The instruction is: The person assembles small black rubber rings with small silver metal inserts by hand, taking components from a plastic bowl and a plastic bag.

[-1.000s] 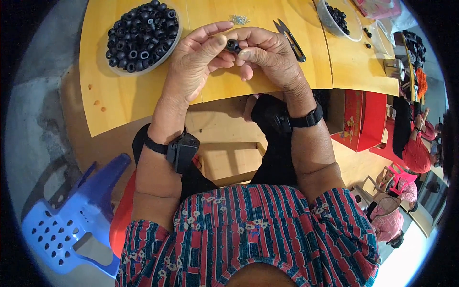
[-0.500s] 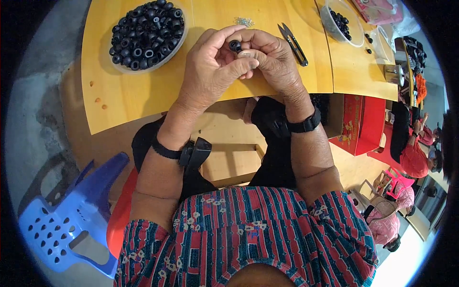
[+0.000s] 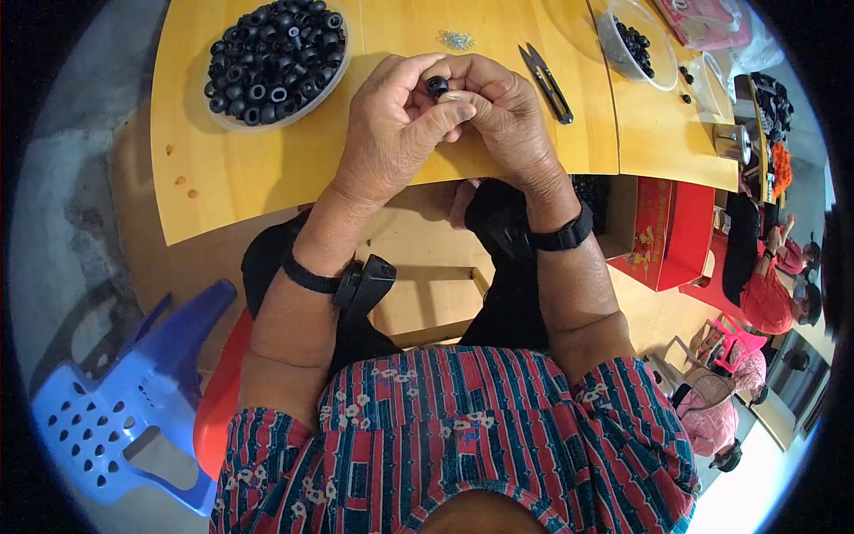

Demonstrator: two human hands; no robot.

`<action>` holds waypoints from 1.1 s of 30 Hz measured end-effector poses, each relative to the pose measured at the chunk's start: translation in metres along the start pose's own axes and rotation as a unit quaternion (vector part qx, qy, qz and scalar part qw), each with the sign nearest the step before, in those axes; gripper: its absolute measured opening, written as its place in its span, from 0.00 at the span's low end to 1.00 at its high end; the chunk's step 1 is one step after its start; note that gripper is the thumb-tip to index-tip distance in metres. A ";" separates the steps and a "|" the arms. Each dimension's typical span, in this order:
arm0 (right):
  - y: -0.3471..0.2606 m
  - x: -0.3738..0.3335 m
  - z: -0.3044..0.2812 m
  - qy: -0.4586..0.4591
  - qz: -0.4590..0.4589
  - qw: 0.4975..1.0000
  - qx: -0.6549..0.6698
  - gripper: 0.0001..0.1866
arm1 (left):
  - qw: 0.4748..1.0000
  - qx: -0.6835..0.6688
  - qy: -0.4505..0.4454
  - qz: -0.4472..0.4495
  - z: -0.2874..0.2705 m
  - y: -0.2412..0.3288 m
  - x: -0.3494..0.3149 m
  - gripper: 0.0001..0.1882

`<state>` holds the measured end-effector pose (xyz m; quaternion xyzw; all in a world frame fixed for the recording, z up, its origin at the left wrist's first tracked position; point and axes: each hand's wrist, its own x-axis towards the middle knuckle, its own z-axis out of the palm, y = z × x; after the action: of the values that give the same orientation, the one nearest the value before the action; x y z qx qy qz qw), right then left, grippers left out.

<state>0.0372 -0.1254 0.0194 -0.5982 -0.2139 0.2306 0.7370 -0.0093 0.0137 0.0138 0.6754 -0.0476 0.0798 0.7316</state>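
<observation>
Above the table's near edge, my left hand (image 3: 391,125) and my right hand (image 3: 500,111) meet, fingers curled toward each other. Pinched between them is a small round black plastic part with a hole (image 3: 437,85); the fingertips cover its lower side. Both thumbs press together just below it. Left of my hands stands a clear round bowl (image 3: 349,67) heaped with black parts (image 3: 276,62) of the same look. A little pile of small shiny metal pieces (image 3: 456,40) lies beyond my fingers. Black thread snips (image 3: 546,83) rest to the right of my right hand.
Farther right are a clear tub (image 3: 614,49) holding more black parts, a few loose ones, and a metal can (image 3: 732,142). A red box (image 3: 663,231) stands below the table edge. A blue plastic chair (image 3: 124,418) is at my left. Several people sit at far right.
My hands keep the black part at almost the same spot, with only slight finger movement. The view has shifted a little.
</observation>
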 end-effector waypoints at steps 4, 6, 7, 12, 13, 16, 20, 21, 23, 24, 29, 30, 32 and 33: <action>-0.004 -0.002 0.005 0.009 -0.003 1.000 0.011 0.09 | 1.000 -0.011 0.004 -0.008 0.000 0.001 0.000 0.20; -0.005 -0.002 0.005 0.016 0.007 1.000 0.016 0.10 | 1.000 -0.017 0.002 -0.006 0.000 0.002 0.000 0.20; -0.003 -0.002 0.005 0.009 -0.007 1.000 0.018 0.11 | 1.000 -0.028 0.004 -0.011 0.000 0.003 -0.001 0.19; -0.002 0.000 0.006 0.004 -0.028 0.999 0.044 0.13 | 0.997 -0.077 -0.010 -0.031 -0.001 0.005 0.000 0.19; -0.001 0.000 0.005 0.004 -0.018 0.999 0.051 0.14 | 0.997 -0.064 -0.011 -0.041 0.000 0.008 -0.001 0.20; -0.002 -0.002 0.007 0.007 0.000 0.998 0.063 0.15 | 1.000 0.021 0.006 -0.021 0.000 0.004 -0.001 0.21; 0.004 -0.001 0.011 0.019 -0.048 0.996 0.077 0.14 | 0.991 0.129 0.033 0.035 0.003 0.004 -0.002 0.23; 0.005 -0.001 0.013 0.018 -0.048 0.996 0.076 0.14 | 0.991 0.128 0.034 0.036 0.002 0.005 -0.002 0.23; 0.005 -0.001 0.016 0.044 -0.048 0.995 0.070 0.11 | 0.987 0.136 0.036 0.076 0.002 0.007 -0.002 0.19; 0.006 -0.002 0.017 0.042 -0.048 0.996 0.070 0.11 | 0.987 0.137 0.037 0.077 0.001 0.007 -0.003 0.19; 0.005 -0.004 0.023 0.087 -0.037 0.994 0.045 0.08 | 0.988 0.129 0.042 0.080 0.000 0.003 -0.004 0.20; 0.005 -0.003 0.024 0.087 -0.037 0.994 0.046 0.08 | 0.987 0.129 0.042 0.080 -0.001 0.003 -0.005 0.20; 0.006 -0.003 0.025 0.087 -0.046 0.994 0.049 0.08 | 0.985 0.142 0.047 0.082 -0.002 0.004 -0.005 0.20; 0.005 -0.002 0.025 0.087 -0.046 0.994 0.049 0.08 | 0.985 0.143 0.047 0.082 -0.001 0.007 -0.005 0.20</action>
<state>0.0208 -0.1063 0.0195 -0.5686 -0.1650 0.1539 0.7911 -0.0155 0.0153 0.0200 0.7621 -0.0568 0.1770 0.6202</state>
